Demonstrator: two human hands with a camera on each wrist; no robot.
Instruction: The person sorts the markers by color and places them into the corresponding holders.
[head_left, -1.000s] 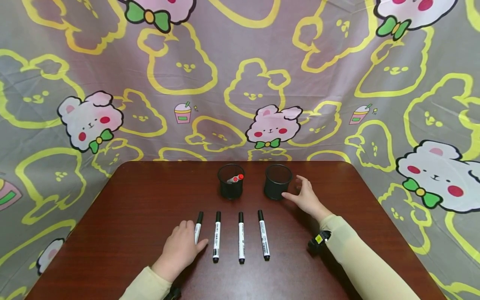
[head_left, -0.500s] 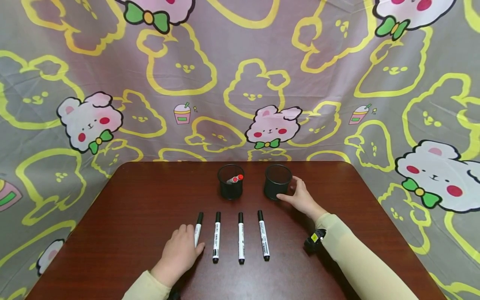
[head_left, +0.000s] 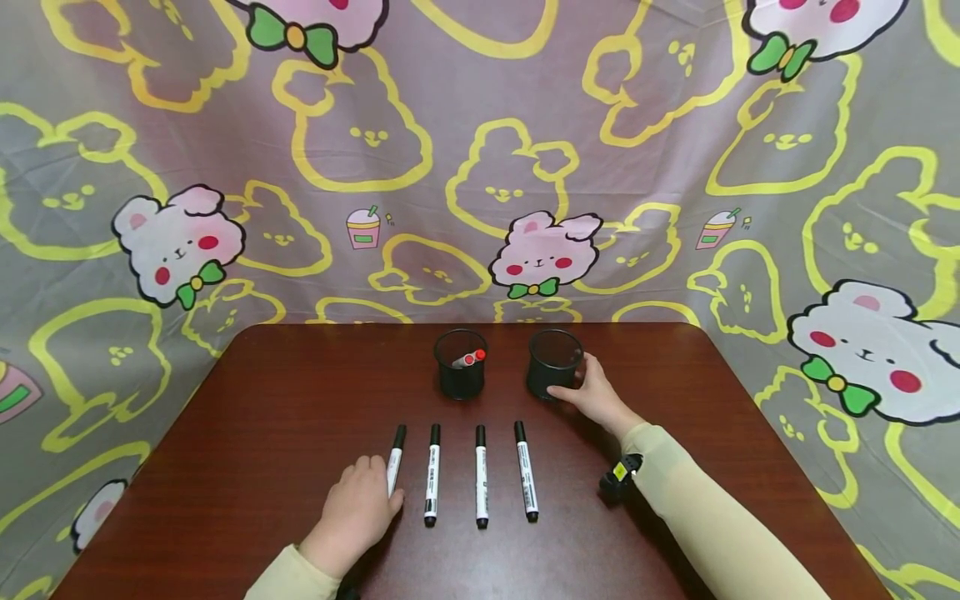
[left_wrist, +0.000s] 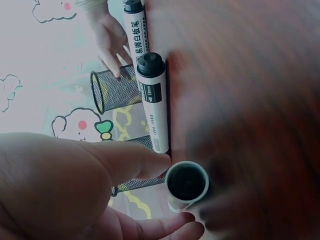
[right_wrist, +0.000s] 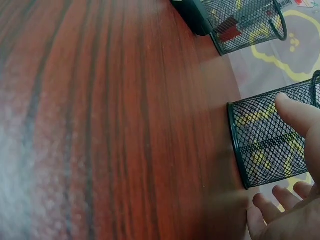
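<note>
Four would be too exact, so several white whiteboard markers with black caps lie on the table. My left hand (head_left: 356, 504) is at the leftmost marker (head_left: 394, 468), thumb on one side and fingers on the other; the left wrist view shows its round dark end (left_wrist: 187, 184) between them. My right hand (head_left: 596, 402) holds the right black mesh pen cup (head_left: 550, 375) from its right side. Its thumb (right_wrist: 295, 112) lies across the front mesh, and the fingers reach behind, partly hidden. The cup stands upright.
The left mesh pen cup (head_left: 461, 383) stands beside it with red-ended markers (head_left: 471, 359) inside. Three more markers (head_left: 432, 475) lie side by side right of my left hand. A patterned cloth (head_left: 420, 150) hangs behind the brown table (head_left: 300, 375).
My right hand has moved left onto the right pen cup, its thumb now across the front. The left thumb has drawn in toward the leftmost marker. Cups and markers have stayed put.
</note>
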